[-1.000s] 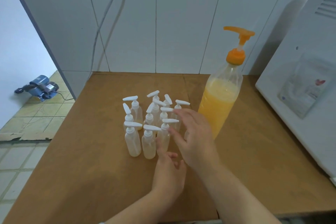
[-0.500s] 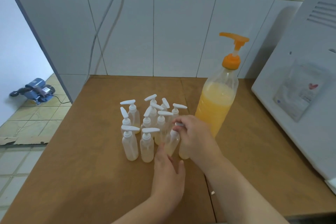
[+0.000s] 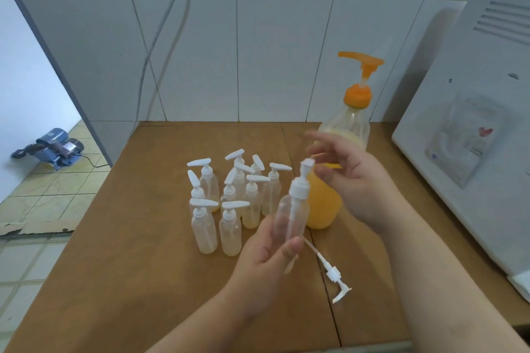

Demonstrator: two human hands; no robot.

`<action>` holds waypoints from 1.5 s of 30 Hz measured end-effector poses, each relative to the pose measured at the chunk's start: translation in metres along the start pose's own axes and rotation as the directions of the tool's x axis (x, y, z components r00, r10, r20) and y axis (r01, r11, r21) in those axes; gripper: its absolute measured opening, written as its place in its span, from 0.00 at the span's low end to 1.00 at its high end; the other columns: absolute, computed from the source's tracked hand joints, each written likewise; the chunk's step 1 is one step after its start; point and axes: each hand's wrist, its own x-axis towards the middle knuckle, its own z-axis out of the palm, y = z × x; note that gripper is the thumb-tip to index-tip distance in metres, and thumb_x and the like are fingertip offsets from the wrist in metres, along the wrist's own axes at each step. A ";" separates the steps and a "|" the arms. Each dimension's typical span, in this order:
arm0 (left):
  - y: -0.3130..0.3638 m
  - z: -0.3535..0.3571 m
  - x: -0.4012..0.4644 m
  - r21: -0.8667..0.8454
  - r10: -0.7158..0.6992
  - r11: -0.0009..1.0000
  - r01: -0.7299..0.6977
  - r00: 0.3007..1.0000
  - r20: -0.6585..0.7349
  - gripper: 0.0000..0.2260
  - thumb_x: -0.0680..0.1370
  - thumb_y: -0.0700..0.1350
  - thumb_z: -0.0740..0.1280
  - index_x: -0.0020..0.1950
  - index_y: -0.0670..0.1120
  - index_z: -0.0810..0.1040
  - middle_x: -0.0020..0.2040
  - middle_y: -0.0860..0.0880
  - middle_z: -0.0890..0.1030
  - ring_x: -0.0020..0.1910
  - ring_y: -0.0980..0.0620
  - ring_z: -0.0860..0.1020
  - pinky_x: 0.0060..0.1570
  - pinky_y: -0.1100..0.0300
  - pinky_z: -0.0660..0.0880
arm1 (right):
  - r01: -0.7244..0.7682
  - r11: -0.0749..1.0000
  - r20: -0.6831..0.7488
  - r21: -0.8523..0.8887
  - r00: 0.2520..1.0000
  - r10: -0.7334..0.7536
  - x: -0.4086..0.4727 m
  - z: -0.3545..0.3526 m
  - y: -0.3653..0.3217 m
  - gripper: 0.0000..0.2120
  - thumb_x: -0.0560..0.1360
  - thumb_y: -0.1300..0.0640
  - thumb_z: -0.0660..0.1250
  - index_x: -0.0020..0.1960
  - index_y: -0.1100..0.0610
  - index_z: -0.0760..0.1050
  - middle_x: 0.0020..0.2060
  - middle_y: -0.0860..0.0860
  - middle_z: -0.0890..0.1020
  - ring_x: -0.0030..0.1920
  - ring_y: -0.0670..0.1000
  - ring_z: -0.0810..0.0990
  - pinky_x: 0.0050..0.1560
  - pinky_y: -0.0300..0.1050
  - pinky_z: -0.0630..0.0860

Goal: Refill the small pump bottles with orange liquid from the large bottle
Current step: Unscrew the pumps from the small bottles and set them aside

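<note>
Above the brown wooden table (image 3: pixel 120 266), the left hand (image 3: pixel 265 259) is now gripping a small clear plastic pump bottle (image 3: pixel 291 216), lifted out of the cluster since half a second ago. The right hand (image 3: pixel 361 180) is hovering open at its 2 o'clock, blurred fingers spread, holding nothing. A loose white pump head (image 3: pixel 334 276) is newly lying at 5 o'clock. Remaining small white-capped bottles (image 3: pixel 229 198) are standing at 10 o'clock; the large orange-capped bottle of orange liquid (image 3: pixel 344 135) is standing behind, partly hidden by the right hand.
</note>
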 end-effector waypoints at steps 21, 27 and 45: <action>0.003 0.003 0.000 -0.127 -0.058 0.990 0.069 0.995 0.084 0.23 0.70 0.63 0.69 0.55 0.47 0.76 0.43 0.51 0.79 0.43 0.52 0.76 0.48 0.55 0.71 | -0.287 0.915 0.196 0.282 0.951 0.238 -0.012 0.031 0.003 0.30 0.76 0.61 0.66 0.71 0.43 0.57 0.59 0.48 0.79 0.62 0.45 0.75 0.53 0.36 0.73; 0.005 -0.007 0.011 -0.100 -0.052 0.993 0.057 0.998 0.043 0.20 0.70 0.59 0.67 0.55 0.48 0.75 0.43 0.54 0.80 0.45 0.55 0.77 0.48 0.60 0.74 | -0.245 0.936 0.040 0.252 0.969 0.242 -0.001 0.036 0.003 0.29 0.70 0.62 0.72 0.68 0.51 0.66 0.45 0.48 0.85 0.50 0.44 0.82 0.51 0.38 0.75; 0.006 -0.007 0.013 0.163 0.070 0.985 -0.052 0.992 -0.105 0.18 0.72 0.64 0.62 0.56 0.56 0.73 0.50 0.58 0.79 0.51 0.60 0.77 0.52 0.58 0.75 | -0.165 0.840 -0.082 0.517 0.967 0.240 -0.004 0.033 0.013 0.37 0.60 0.59 0.76 0.67 0.52 0.69 0.41 0.52 0.83 0.49 0.52 0.83 0.49 0.38 0.77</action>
